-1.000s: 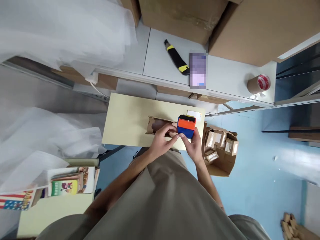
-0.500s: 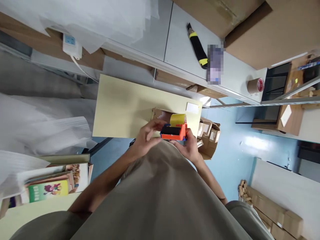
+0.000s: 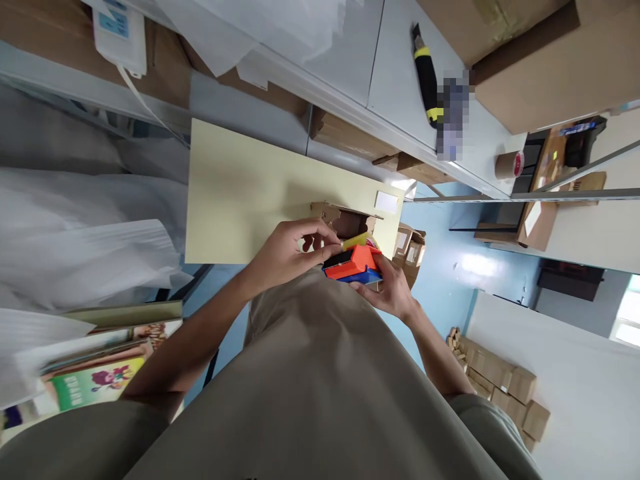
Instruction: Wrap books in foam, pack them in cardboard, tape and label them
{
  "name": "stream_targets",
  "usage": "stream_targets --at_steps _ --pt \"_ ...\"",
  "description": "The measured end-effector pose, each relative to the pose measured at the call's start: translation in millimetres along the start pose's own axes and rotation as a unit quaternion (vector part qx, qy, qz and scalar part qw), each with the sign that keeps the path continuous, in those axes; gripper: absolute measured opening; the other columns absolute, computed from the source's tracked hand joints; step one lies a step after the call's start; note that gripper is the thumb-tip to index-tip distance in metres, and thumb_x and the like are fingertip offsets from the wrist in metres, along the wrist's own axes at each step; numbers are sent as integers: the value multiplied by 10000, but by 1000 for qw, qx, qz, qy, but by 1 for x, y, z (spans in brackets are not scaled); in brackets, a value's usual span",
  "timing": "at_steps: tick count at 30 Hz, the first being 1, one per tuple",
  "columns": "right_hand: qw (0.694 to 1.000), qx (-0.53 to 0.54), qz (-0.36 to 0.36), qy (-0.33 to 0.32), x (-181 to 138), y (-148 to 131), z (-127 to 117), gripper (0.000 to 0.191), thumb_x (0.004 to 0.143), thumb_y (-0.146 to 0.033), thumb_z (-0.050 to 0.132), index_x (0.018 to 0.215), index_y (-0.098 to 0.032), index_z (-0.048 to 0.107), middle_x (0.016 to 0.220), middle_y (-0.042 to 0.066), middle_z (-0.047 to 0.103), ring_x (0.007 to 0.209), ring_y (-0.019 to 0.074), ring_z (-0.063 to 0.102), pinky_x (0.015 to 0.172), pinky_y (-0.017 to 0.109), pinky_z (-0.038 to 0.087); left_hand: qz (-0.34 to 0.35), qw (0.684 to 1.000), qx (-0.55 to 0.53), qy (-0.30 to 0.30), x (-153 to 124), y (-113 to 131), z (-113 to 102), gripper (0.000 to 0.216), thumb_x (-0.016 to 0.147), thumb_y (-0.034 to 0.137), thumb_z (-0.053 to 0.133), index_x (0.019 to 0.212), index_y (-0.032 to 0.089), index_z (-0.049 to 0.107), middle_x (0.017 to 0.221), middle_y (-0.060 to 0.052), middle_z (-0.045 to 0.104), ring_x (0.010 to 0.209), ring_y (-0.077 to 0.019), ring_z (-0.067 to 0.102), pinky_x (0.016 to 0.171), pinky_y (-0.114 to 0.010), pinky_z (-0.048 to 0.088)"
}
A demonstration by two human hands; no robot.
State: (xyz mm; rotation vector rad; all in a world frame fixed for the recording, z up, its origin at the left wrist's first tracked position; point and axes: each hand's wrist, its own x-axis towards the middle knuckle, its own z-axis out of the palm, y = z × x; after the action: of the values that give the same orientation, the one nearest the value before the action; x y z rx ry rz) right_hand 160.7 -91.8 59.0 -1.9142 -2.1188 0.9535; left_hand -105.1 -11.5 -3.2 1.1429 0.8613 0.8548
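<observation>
My right hand (image 3: 393, 288) grips an orange and blue tape dispenser (image 3: 356, 262) by its right end, in front of my body. A roll of yellow packing tape (image 3: 356, 240) sits in the dispenser, partly hidden behind the orange side. At the dispenser's left end, my left hand (image 3: 305, 248) pinches the edge of the yellow tape between thumb and forefinger. Its other fingers are curled. Just beyond the dispenser, an open cardboard box (image 3: 345, 219) stands on the pale yellow table (image 3: 235, 193).
A shelf (image 3: 345, 50) across the top bears a black and yellow utility knife (image 3: 426, 80), a brown tape roll (image 3: 510, 165) and a large carton (image 3: 555, 73). Lower left are books (image 3: 95, 383) and white foam wrap (image 3: 90, 227). Stacked cartons (image 3: 500, 373) stand lower right.
The dispenser has turned, so its orange side faces up and the yellow roll shows less. My left thumb and forefinger have closed together at its left end. The view has shifted slightly.
</observation>
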Motion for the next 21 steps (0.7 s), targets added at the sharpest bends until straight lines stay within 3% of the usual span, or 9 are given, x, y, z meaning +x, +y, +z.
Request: stream_targets --at_steps 4,8,13,19,21 --pt "995 -1 76 -60 7 -14 -5 657 944 -869 698 1153 -249 737 760 8 725 606 198 626 573 329 511 -60 998 -22 18 1 -37 -1 411 895 633 870 890 223 832 821 -38 781 734 -189 676 662 -301 552" --pt "983 -32 145 -112 16 -19 -12 619 941 -868 704 921 -250 718 698 11 717 585 193 630 536 304 427 -110 991 -51 50 -5 -78 15 465 865 679 867 875 216 824 830 -52 798 694 -186 667 637 -303 530" --pt "974 -80 152 -151 22 -24 -35 595 921 -848 745 850 -257 729 701 27 731 563 195 624 525 313 373 -133 980 -133 69 -16 -95 28 540 799 740 895 876 212 815 878 -73 822 794 -219 737 746 -341 600" --pt "971 -98 139 -167 34 -28 -83 590 932 -805 780 724 -261 681 588 2 671 480 160 524 541 324 344 -152 963 -118 188 5 -128 -15 506 776 663 931 888 191 789 886 -83 798 821 -206 700 728 -323 563" --pt "967 -122 133 -178 42 -30 -93 632 942 -836 739 695 -261 656 575 1 649 486 160 518 550 327 343 -163 962 -123 180 15 -149 -22 509 751 650 953 870 190 772 826 -68 761 766 -188 656 668 -305 505"
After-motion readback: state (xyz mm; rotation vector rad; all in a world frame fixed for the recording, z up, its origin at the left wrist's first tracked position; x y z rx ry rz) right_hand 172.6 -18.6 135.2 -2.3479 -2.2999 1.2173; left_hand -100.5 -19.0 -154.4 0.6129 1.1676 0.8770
